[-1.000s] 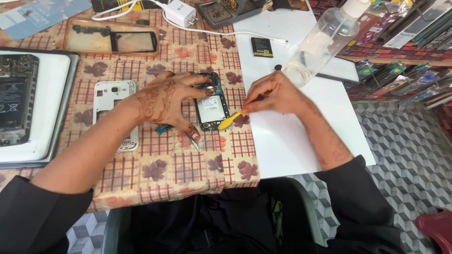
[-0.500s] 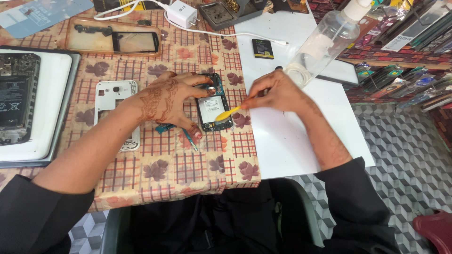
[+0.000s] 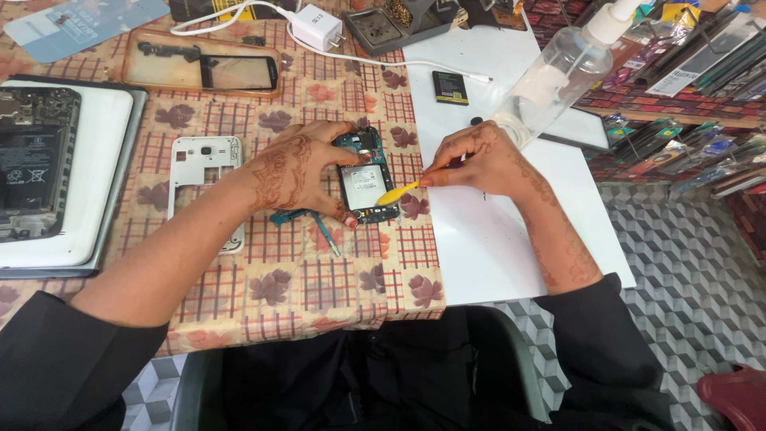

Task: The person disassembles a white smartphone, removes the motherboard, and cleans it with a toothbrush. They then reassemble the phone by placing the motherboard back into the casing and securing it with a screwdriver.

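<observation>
An opened phone body (image 3: 365, 177) with a white battery lies on the checked tablecloth. My left hand (image 3: 299, 168) rests over its left side and pins it down with thumb and fingers. My right hand (image 3: 479, 160) grips a yellow-tipped pry tool (image 3: 396, 192), whose tip touches the phone's lower right edge. A teal circuit part with a thin strip (image 3: 307, 222) lies just below my left hand. A white phone frame (image 3: 204, 172) sits to the left of it.
A white sheet (image 3: 511, 239) covers the table's right part, with a small black battery (image 3: 450, 86) and a clear spray bottle (image 3: 558, 80) on it. A tablet with open back (image 3: 36, 160), a phone screen panel (image 3: 203, 68) and a white charger (image 3: 317, 25) lie farther off.
The pry tool's tip has stayed at the phone's right edge, shifting slightly lower. My left hand keeps holding the phone in place.
</observation>
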